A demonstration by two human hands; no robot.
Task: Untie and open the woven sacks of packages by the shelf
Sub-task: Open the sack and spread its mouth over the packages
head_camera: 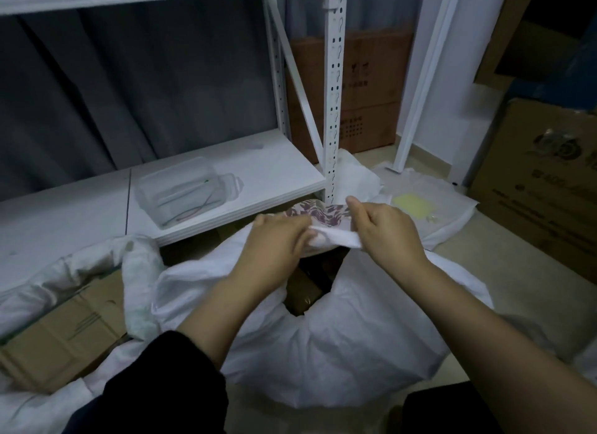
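A white woven sack (349, 343) lies on the floor in front of the white shelf (226, 181). Its mouth gapes in the middle, and brown packages (307, 291) show in the dark opening. My left hand (274, 239) and my right hand (384, 230) both grip the far rim of the sack's mouth (326, 217), where purple print shows on the folded fabric. The two hands are close together, a short strip of white fabric stretched between them. A second white sack (64, 272) at the left lies open around a cardboard box (64, 330).
A clear plastic container (184, 191) sits on the lowest shelf board. The shelf's perforated upright (334, 110) stands just beyond my hands. Cardboard boxes (536, 191) stand at the right and behind the shelf. An empty white sack with a yellow sheet (413, 204) lies on the floor.
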